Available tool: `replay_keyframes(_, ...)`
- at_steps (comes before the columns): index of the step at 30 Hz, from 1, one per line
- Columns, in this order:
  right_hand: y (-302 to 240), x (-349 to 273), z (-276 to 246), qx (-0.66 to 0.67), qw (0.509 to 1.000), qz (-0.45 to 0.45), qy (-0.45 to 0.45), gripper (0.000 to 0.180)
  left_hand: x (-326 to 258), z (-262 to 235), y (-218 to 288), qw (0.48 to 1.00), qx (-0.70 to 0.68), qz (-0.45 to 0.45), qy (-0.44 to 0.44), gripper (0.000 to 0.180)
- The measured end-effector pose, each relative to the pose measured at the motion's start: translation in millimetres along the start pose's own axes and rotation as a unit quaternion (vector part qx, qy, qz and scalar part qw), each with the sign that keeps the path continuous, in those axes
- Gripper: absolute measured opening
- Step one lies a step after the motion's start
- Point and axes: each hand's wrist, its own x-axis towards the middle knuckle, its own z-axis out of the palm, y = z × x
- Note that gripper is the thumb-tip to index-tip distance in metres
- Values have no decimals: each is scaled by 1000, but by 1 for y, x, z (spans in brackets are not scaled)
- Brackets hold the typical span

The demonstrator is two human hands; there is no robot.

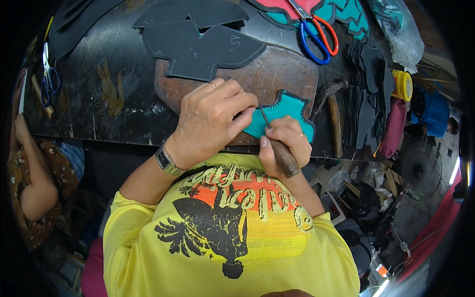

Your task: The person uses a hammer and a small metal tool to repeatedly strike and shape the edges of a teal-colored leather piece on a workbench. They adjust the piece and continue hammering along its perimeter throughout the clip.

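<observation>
A teal cut piece with a black edge lies at the near edge of a brown work board. My right hand is closed round the wooden handle of an awl. The awl's thin metal shaft slants up and left over the teal piece toward my left fingertips. My left hand pinches at the piece's left edge, thumb and forefinger pressed together; its fingers hide part of that edge. Black cut pieces with pale outlines lie just beyond my left hand.
Scissors with red and blue handles lie far right. A hammer rests right of the board, beside stacked black pieces. Blue-handled scissors lie at the left. Another person's arm is at the left edge. A fan stands right.
</observation>
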Motion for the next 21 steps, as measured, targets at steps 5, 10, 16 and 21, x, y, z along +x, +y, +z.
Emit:
replay_keyframes(5,0,1,2,-30,999,-1,-23,23,1,1,0,1000,-5,-12,3,11)
replay_keyframes(10,-2,6,1,-46,998,-9,-46,26,-2,-3,3,1000,7,-12,20,12)
replay_keyframes(16,1,5,0,-37,997,-20,-59,27,-6,-6,4,999,1,-28,17,13)
replay_keyframes(21,3,1,-2,35,999,17,-17,22,-7,-4,3,1000,11,-19,20,13)
